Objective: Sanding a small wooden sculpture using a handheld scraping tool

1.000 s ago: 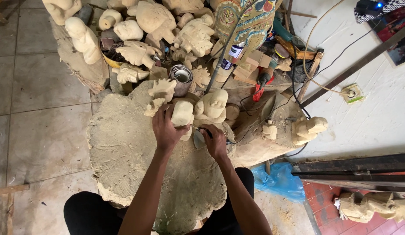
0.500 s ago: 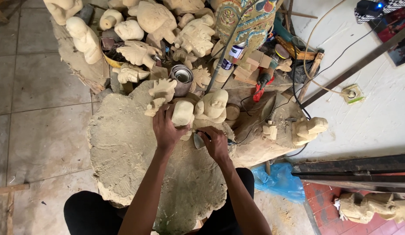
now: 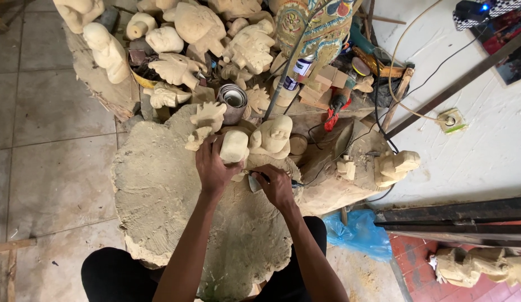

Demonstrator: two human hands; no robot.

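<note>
A pale wooden block (image 3: 234, 146), a rough carving blank, is stood upright near the far edge of a broad stump (image 3: 160, 190), just below centre of the view. It is gripped by the left hand (image 3: 214, 168), whose fingers are wrapped closed around its near and left faces. At the block's 5 o'clock, the right hand (image 3: 276, 187) is closed around a chisel (image 3: 254, 182), whose flat metal blade is pointed toward the foot of the block; whether the edge is touching the wood cannot be told.

For the cut to be made well, the block should be pressed firmly down on the stump so that it is not rocked, the blade should be kept low and driven away from the holding fingers, and only thin shavings should be taken.

Just beside the block, at its 3 o'clock, a rounded figure (image 3: 273, 137) is seated. At 11 o'clock two small unfinished carvings (image 3: 207, 116) are set, and behind them a metal can (image 3: 233, 102). Farther off at 12 o'clock, many pale carvings are piled, with a painted carving (image 3: 316, 25) at 1 o'clock. A blue bag (image 3: 355, 234) is seen at 4 o'clock, on the floor.
</note>
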